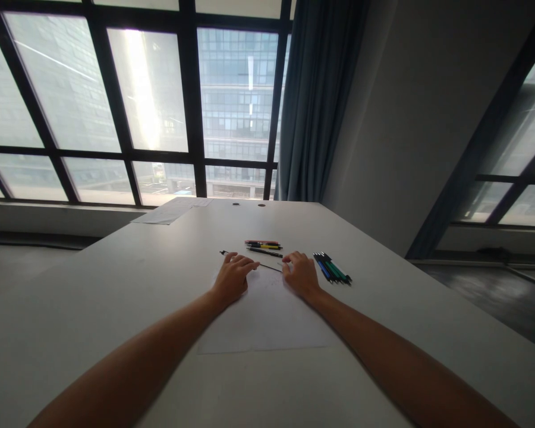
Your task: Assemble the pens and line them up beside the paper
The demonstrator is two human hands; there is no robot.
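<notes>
Flanking a thin dark object (271, 267): left hand (233, 276) and right hand (301, 274), fingers bent; whether pinching, cannot tell.
Object: between the hands, near the paper (263, 327).
Beyond: red, yellow and black pens (267, 246).
Beside right hand: blue and green pens (334, 272).

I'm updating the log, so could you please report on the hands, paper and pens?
Left hand and right hand at far end of paper, grips unclear. Paper flat on table. Pens beyond the hands; pen row right of right hand.
</notes>
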